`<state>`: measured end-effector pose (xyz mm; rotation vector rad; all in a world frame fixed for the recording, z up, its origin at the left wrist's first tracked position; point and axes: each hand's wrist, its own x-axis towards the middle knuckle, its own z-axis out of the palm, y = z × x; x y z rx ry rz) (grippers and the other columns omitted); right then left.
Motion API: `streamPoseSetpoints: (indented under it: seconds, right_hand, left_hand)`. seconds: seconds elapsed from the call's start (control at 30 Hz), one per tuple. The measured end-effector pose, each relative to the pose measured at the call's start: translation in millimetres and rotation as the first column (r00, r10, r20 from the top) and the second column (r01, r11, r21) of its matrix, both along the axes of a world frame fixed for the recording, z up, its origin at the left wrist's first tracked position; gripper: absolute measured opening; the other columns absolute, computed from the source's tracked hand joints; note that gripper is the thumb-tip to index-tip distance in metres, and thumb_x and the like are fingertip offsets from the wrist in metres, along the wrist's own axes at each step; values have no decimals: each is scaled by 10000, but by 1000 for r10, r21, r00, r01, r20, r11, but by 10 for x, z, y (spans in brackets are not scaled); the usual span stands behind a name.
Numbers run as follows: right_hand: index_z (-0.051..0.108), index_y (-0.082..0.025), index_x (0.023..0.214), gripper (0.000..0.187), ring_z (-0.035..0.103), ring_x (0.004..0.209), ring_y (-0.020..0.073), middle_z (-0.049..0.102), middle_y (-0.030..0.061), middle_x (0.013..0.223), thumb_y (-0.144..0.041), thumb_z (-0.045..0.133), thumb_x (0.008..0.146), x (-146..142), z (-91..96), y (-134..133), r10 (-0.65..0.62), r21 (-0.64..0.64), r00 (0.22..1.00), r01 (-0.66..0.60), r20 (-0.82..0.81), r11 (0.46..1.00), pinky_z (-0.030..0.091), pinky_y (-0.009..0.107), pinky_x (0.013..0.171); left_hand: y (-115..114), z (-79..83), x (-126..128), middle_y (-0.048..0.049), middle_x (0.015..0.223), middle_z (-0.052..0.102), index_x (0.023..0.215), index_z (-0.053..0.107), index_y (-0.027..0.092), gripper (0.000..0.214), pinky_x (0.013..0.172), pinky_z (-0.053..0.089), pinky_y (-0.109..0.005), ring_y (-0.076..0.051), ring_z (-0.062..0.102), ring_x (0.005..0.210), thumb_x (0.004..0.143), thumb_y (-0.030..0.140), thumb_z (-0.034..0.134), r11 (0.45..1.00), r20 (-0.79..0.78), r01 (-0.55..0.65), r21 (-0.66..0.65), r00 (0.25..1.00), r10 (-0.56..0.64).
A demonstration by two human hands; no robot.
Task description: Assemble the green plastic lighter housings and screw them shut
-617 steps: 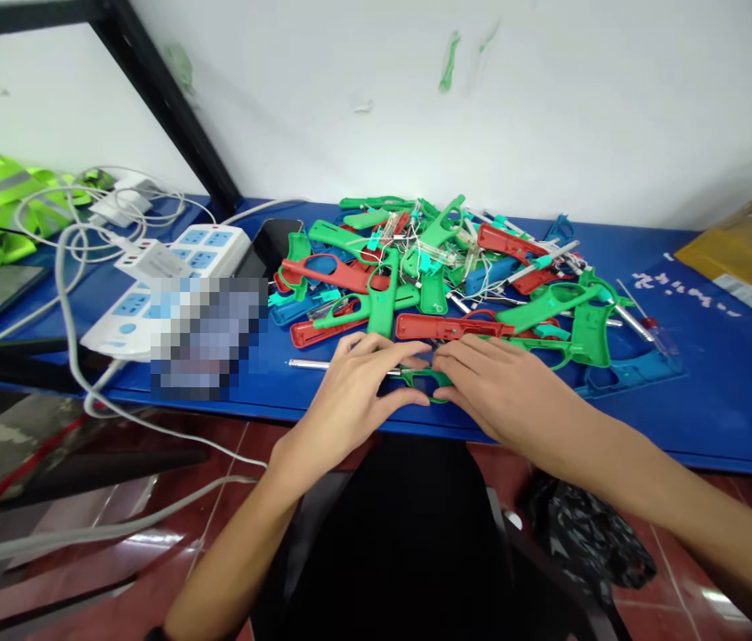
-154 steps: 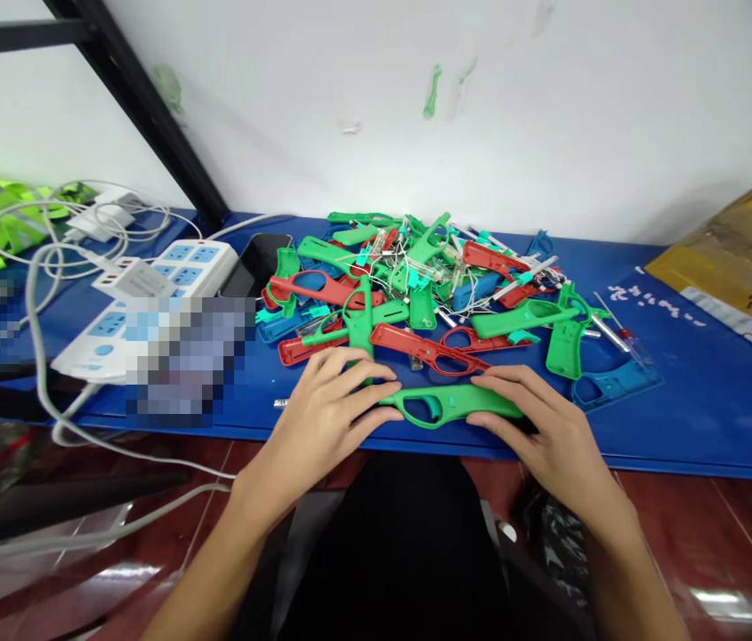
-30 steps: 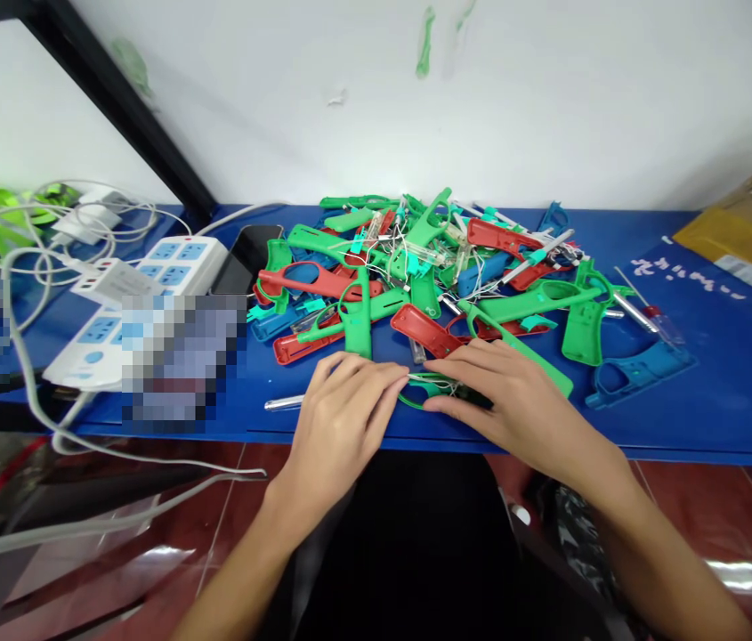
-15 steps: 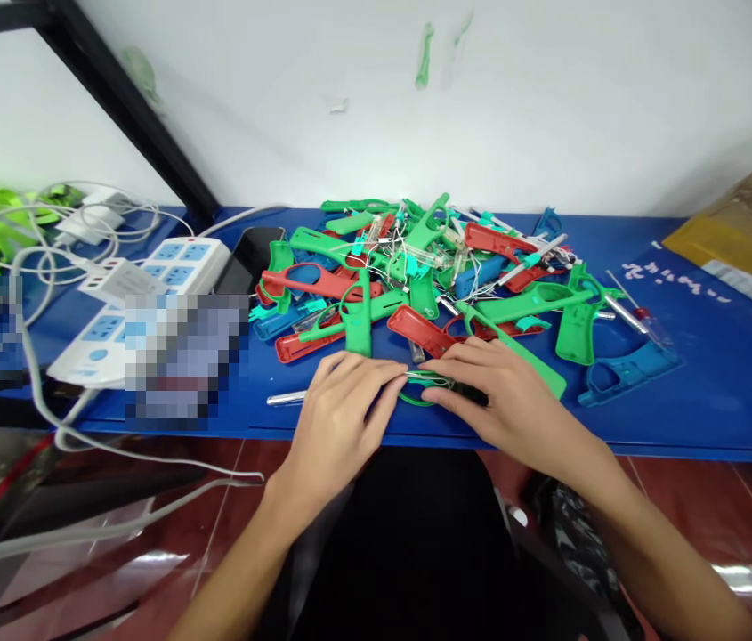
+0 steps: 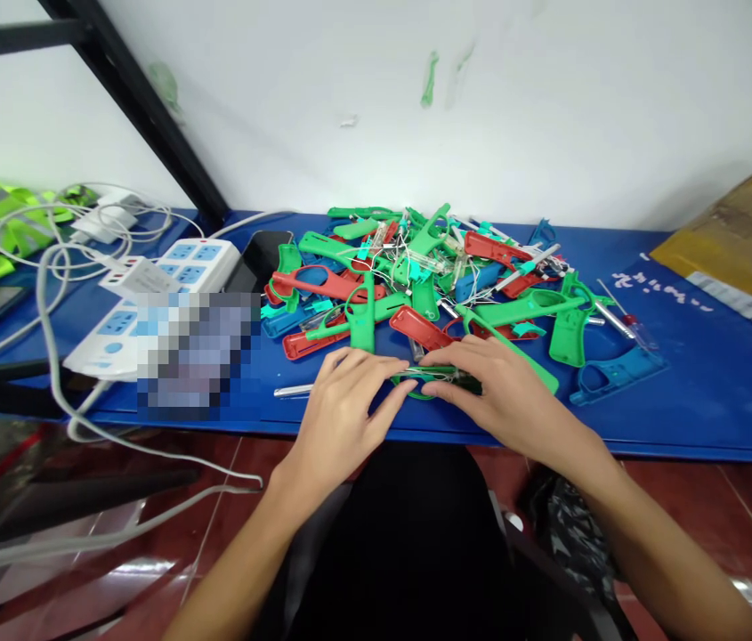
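Note:
At the near edge of the blue table I hold a green plastic lighter casing [image 5: 439, 369] level between both hands. My left hand [image 5: 349, 396] is closed on its left end, fingers along the top and thumb below. My right hand [image 5: 496, 383] grips the right end between fingers and thumb, with a dark part under the palm. Thin pale wires run along the casing, and a green loop shows beneath it; my fingers cover much of the rest. A metal tube [image 5: 292, 390] lies beside my left hand. Just beyond my hands is a red casing half [image 5: 421, 327].
A heap of green, red and blue casings, wires and metal tubes [image 5: 416, 258] lies against the wall. A white power strip [image 5: 109, 352] with cables and phones is on the left. Right of the heap are a blue casing [image 5: 619, 374], a screwdriver [image 5: 626, 316] and a cardboard box [image 5: 736, 240].
The camera view has shifted slightly. The green casing is tilted a little differently, showing more of its green side; my left thumb has moved slightly away from the fingertips. Both hands keep their place.

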<state>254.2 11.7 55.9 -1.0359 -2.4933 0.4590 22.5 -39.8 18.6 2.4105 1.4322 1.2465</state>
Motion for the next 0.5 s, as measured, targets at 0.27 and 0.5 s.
streamPoseSetpoints:
  seconds: [0.27, 0.5]
  right_hand:
    - [794, -208, 1242, 218, 760, 1056, 274, 800, 88, 1150, -348, 713, 1097, -20, 61, -107, 21, 20, 997, -22, 71, 1000, 584, 439, 927]
    - [798, -208, 1242, 289, 687, 1048, 292, 734, 114, 1158, -433, 688, 1098, 37, -53, -189, -2, 159, 999, -4, 40, 987, 571, 470, 952]
  left_hand:
    - [1, 21, -14, -27, 1071, 854, 1097, 770, 203, 58, 954, 480, -430, -229, 734, 1007, 1090, 236, 722, 1000, -53, 3, -13, 999, -4]
    - [7, 15, -10, -67, 1322, 810, 1039, 810, 219, 69, 1044, 510, -479, -295, 656, 1230, 1064, 236, 748, 999, -89, -24, -22, 996, 22]
